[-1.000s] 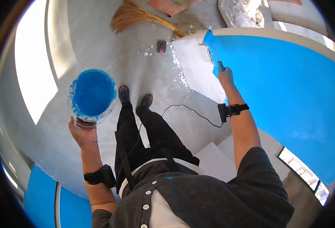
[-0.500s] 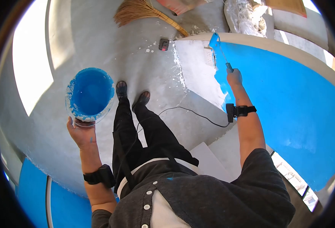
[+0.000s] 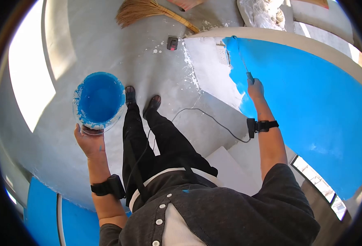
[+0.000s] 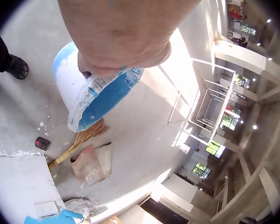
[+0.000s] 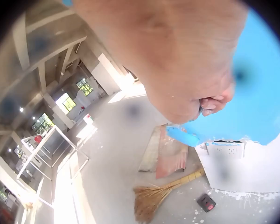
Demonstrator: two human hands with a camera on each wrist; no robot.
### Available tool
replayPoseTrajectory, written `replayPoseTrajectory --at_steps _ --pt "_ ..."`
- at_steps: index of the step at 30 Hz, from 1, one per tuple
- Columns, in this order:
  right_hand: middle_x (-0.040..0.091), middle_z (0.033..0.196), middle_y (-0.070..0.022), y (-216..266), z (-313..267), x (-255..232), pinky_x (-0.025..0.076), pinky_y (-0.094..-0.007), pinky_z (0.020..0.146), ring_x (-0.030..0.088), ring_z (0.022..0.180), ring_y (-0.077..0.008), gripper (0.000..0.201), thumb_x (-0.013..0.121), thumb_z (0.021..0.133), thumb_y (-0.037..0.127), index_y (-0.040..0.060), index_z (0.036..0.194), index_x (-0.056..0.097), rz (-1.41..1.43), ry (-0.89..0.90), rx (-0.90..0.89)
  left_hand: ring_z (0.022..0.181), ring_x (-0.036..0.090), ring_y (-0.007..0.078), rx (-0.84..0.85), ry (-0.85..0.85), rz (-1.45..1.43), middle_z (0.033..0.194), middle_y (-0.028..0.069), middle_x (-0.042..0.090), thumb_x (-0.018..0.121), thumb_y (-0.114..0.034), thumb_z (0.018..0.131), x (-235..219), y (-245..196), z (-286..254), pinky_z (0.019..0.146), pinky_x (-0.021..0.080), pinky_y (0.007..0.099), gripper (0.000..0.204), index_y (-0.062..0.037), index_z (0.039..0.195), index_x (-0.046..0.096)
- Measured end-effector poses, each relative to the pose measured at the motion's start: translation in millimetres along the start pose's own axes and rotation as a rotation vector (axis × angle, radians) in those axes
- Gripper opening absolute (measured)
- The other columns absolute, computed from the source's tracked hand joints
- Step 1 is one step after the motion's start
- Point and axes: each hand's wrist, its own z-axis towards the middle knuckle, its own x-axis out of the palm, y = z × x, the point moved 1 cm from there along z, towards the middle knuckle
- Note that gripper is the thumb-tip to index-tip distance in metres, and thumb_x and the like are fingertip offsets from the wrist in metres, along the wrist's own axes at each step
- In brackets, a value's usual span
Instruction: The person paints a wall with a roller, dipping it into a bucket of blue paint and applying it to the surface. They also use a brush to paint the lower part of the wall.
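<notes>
A paint-smeared bucket [image 3: 101, 100] with blue paint inside is held by my left hand [image 3: 90, 143], whose fingers grip it at the near side, partly hidden under it. In the left wrist view the bucket [image 4: 67, 84] is tilted, with the left hand [image 4: 121, 37] at its rim. My right hand [image 3: 255, 89] grips the handle of a paint roller [image 3: 250, 77]; its head is against the wall's blue area [image 3: 304, 94], near the top edge. The right wrist view shows the blue roller head [image 5: 183, 136] beyond the right hand [image 5: 177, 60], close to a white outlet plate [image 5: 225, 150].
An unpainted white wall strip [image 3: 209, 65] lies left of the blue. On the floor are a straw broom [image 3: 148, 9], a small dark box [image 3: 172, 43] and a reddish sheet [image 5: 171, 156]. Clear plastic [image 3: 265, 14] lies beyond the wall. A thin black cable [image 3: 214, 119] crosses the view.
The roller has moved slightly right along the wall's top, and blue now covers more beside the outlet. The right arm has shifted right. The left hand keeps its grip on the bucket.
</notes>
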Motion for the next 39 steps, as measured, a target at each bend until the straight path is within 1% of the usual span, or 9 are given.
replayPoseTrajectory --at_steps 7,14,18,20,24,26,32,37,39 --pt "0.059 0.093 -0.0202 -56 -84 14 0.043 -0.0453 0.075 0.056 0.088 -0.0374 0.033 0.048 0.083 0.036 0.0056 0.091 0.057 -0.076 0.052 0.092 0.119 0.035 0.0269 -0.057 0.055 0.003 0.13 0.0133 0.037 0.037 -0.04 0.083 4 -7 -5 0.098 0.029 0.0418 0.057 -0.0026 0.125 0.033" --pt "0.06 0.087 -0.0223 40 11 -32 0.044 -0.0465 0.072 0.057 0.084 -0.0385 0.038 0.048 0.083 0.039 0.0021 0.088 0.057 -0.117 -0.071 -0.201 0.116 0.039 0.0274 -0.007 0.053 0.018 0.126 0.0169 0.04 0.041 -0.041 0.082 9 -4 -17 0.097 0.029 0.0417 0.059 0.003 0.121 0.035" --pt "0.059 0.081 -0.0249 59 53 -42 0.044 -0.0464 0.069 0.056 0.079 -0.0406 0.041 0.047 0.083 0.038 -0.0015 0.083 0.058 -0.156 0.065 -0.23 0.117 0.038 0.0279 0.02 0.009 0.013 0.126 0.0168 0.039 0.04 -0.042 0.082 18 -3 -22 0.097 0.029 0.0432 0.059 0.0011 0.123 0.034" --pt "0.057 0.066 -0.0217 52 50 -47 0.042 -0.0443 0.054 0.055 0.06 -0.0386 0.04 0.049 0.083 0.037 -0.0023 0.082 0.057 -0.017 0.082 -0.27 0.116 0.038 0.0275 -0.001 -0.026 -0.027 0.126 0.0159 0.04 0.041 -0.042 0.082 18 -3 -19 0.097 0.029 0.0431 0.058 0.0001 0.122 0.035" --pt "0.058 0.077 -0.0261 58 34 -64 0.044 -0.0453 0.066 0.055 0.075 -0.0425 0.043 0.048 0.083 0.038 -0.0035 0.083 0.058 0.178 0.122 -0.141 0.116 0.038 0.0276 -0.061 -0.091 -0.132 0.126 0.0155 0.039 0.043 -0.042 0.081 24 -3 -26 0.096 0.03 0.043 0.059 0.0001 0.121 0.036" --pt "0.058 0.077 -0.0262 75 30 -83 0.044 -0.0462 0.067 0.056 0.077 -0.0419 0.043 0.047 0.083 0.038 -0.0038 0.086 0.057 -0.052 -0.029 -0.36 0.116 0.038 0.0279 -0.067 -0.106 -0.179 0.125 0.0156 0.04 0.044 -0.042 0.08 26 -3 -26 0.096 0.03 0.0434 0.059 0.0008 0.12 0.036" --pt "0.058 0.074 -0.0258 138 67 -93 0.045 -0.0459 0.064 0.056 0.069 -0.0418 0.043 0.044 0.085 0.038 -0.0029 0.087 0.056 -0.321 -0.01 -0.46 0.109 0.043 0.0284 -0.074 -0.179 -0.242 0.117 0.0154 0.046 0.045 -0.042 0.08 42 -3 -39 0.093 0.033 0.0442 0.053 0.0013 0.109 0.044" --pt "0.057 0.085 -0.0303 138 26 -106 0.042 -0.0489 0.075 0.055 0.084 -0.0446 0.057 0.034 0.086 0.045 -0.007 0.087 0.057 -0.251 0.261 -0.131 0.109 0.043 0.0282 -0.164 -0.169 -0.314 0.117 0.0151 0.046 0.044 -0.041 0.081 37 -10 -38 0.092 0.033 0.044 0.051 0.0008 0.111 0.044" --pt "0.056 0.085 -0.0305 91 -9 -100 0.042 -0.0493 0.073 0.054 0.082 -0.045 0.053 0.036 0.087 0.042 -0.0075 0.085 0.055 -0.267 0.167 -0.222 0.109 0.044 0.0275 -0.207 -0.139 -0.308 0.119 0.0146 0.046 0.043 -0.04 0.082 33 -12 -34 0.092 0.034 0.0434 0.05 0.0004 0.111 0.044"
